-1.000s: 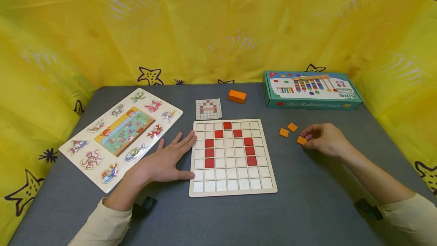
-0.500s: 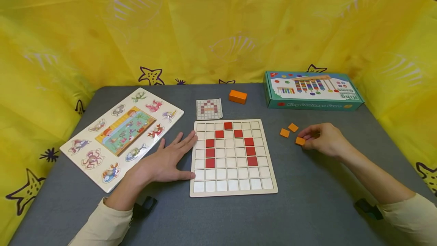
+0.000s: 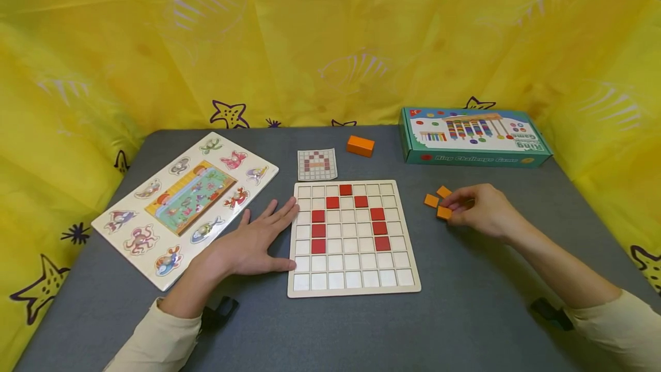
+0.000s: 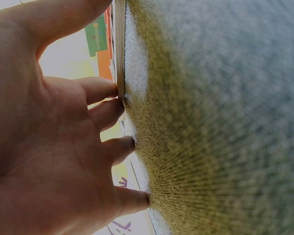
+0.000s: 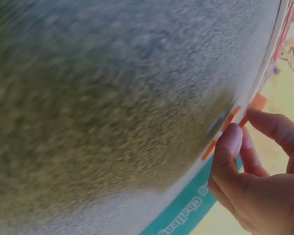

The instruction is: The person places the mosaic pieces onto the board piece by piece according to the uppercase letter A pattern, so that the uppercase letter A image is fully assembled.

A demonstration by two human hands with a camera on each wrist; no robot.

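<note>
A square wooden grid board (image 3: 353,291) lies on the table, with several red square tiles (image 3: 379,228) set in an arch shape. My left hand (image 3: 253,245) lies flat at its left side, fingers spread, fingertips and thumb at the edge; in the left wrist view the fingertips meet the board's side. To the right of the board, my right hand (image 3: 480,211) pinches an orange square tile (image 3: 443,212) between thumb and fingers, low over the table. Two more orange tiles lie just beyond it, one nearer the board (image 3: 431,200) and one behind (image 3: 443,191).
A small pattern card (image 3: 317,164) sits behind the board, with an orange block (image 3: 360,146) beside it. At the back right stands a green game box (image 3: 477,157). A sea-animal knob puzzle (image 3: 170,194) lies left. Yellow cloth (image 3: 330,45) hangs around the grey table.
My right hand has moved left with the orange tile, bringing it close to the two other orange tiles. The left hand has stayed at the board's edge.
</note>
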